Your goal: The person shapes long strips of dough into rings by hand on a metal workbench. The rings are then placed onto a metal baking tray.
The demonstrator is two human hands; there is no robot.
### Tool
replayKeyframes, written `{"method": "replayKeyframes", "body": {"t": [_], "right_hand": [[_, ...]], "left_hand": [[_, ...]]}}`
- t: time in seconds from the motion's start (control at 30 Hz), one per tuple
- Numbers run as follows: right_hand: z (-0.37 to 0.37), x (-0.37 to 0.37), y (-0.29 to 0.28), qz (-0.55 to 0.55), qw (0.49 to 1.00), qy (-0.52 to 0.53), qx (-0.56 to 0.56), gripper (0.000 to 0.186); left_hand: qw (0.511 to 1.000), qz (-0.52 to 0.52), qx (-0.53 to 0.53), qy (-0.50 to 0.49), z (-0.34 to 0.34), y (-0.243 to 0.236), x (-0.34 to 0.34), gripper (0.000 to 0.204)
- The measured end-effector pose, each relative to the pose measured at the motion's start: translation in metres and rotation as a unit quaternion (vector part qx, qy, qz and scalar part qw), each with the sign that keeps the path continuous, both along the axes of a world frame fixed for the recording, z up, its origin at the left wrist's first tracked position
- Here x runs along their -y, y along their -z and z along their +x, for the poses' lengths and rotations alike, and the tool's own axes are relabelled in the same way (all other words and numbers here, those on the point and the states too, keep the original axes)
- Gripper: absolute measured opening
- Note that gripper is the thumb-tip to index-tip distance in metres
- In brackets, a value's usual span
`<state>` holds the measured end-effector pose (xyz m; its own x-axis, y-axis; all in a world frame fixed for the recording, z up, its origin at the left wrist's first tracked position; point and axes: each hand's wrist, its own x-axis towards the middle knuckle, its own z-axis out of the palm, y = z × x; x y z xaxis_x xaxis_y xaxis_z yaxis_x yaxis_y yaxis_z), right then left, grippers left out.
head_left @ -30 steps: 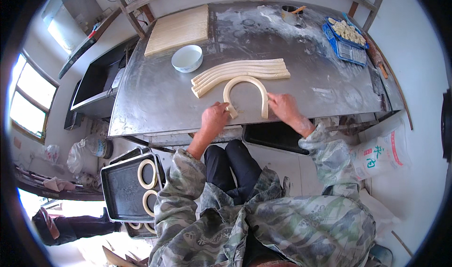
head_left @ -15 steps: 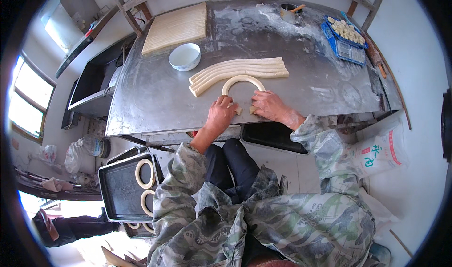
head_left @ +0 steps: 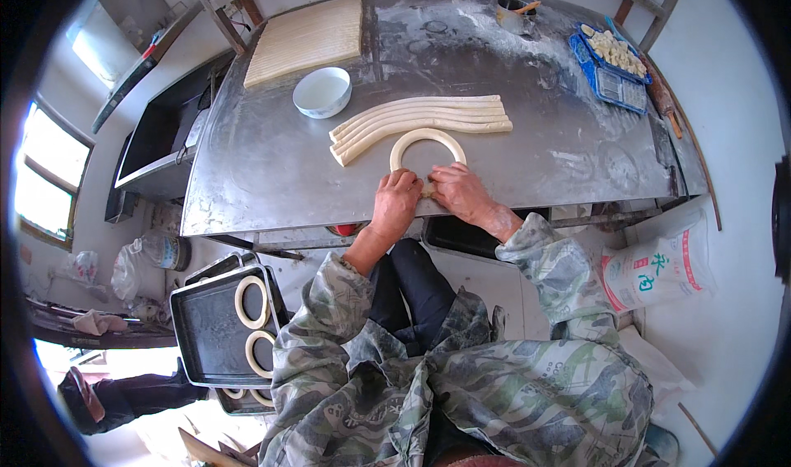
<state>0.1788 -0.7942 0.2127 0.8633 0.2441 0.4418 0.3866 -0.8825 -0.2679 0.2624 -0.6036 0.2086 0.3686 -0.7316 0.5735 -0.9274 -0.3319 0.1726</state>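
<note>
Both bare hands are working at the near edge of a grey metal table (head_left: 264, 170). A smooth, pale dough strip (head_left: 427, 135) is lying there, bending into a rounded loop with its arc facing away from the person. The left hand (head_left: 397, 195) is curling its fingers over the loop's left end, pinching it. The right hand (head_left: 460, 192) is gripping the right end in the same manner, fingers bunching inward. The two hands are almost meeting; a bit of dough is showing between them. Whether the ends are joining cannot be told, as the fingers are covering them.

Just beyond the arc, a bundle of long, pale dough strips (head_left: 420, 121) is lying side by side, curving slightly at the left. Behind its left end, a white, round bowl (head_left: 322, 93) is standing upright. Farther back, a flat, cream-coloured, ribbed dough slab (head_left: 309, 39) is resting.

At far right, a blue scale (head_left: 622, 91) is bearing small, pale dough lumps (head_left: 614, 51). Below, left of the person, a black rectangular tray (head_left: 206, 327) is holding two pale dough rings (head_left: 239, 302).
</note>
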Motion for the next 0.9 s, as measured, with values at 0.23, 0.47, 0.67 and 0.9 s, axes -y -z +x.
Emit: {"method": "replayKeyframes", "body": {"t": [0.23,0.47,0.67,0.9], "right_hand": [[0.004,-0.008,0.002,0.019,0.999,-0.009,0.037,0.012],[-0.006,0.006,-0.016,0.044,0.998,0.046,-0.021,0.019],[-0.002,0.017,-0.003,0.078,0.996,0.035,-0.028,0.018],[-0.006,0.002,-0.004,0.05,0.996,0.066,0.016,0.02]], "left_hand": [[0.999,0.006,0.023,0.027,0.004,0.007,0.003,0.021],[0.997,0.02,-0.058,0.056,0.015,0.003,-0.004,0.016],[0.989,0.008,-0.113,0.091,0.029,0.0,-0.001,0.012],[0.997,0.029,-0.035,0.059,0.025,0.005,0.002,0.011]]}}
